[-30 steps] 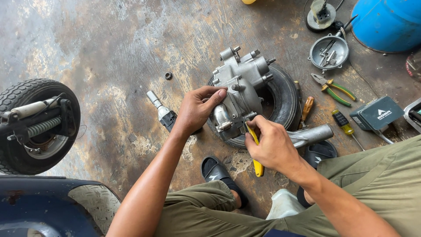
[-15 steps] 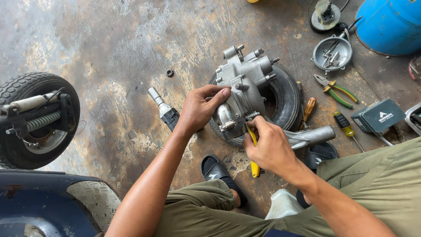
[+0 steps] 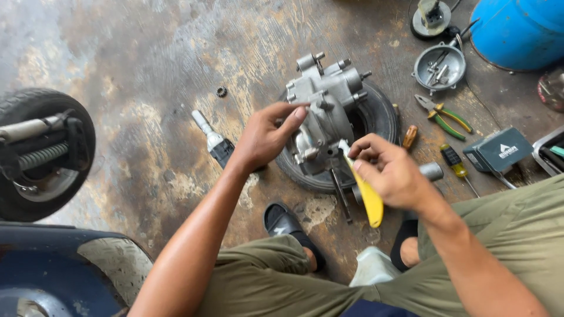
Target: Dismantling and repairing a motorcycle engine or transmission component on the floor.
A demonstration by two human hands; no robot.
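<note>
The grey engine casing (image 3: 326,117) sits on a small tyre (image 3: 385,117) on the floor, just ahead of both hands: the left hand (image 3: 264,138) rests loosely open-fingered on its near side, while the right hand (image 3: 390,173), clamped on a yellow-handled tool (image 3: 367,196) angled toward the casing, hides its tip.

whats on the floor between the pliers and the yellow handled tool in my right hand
An orange-handled screwdriver and a metal tube lie between the pliers and the yellow-handled tool, seen in the head view.
</note>
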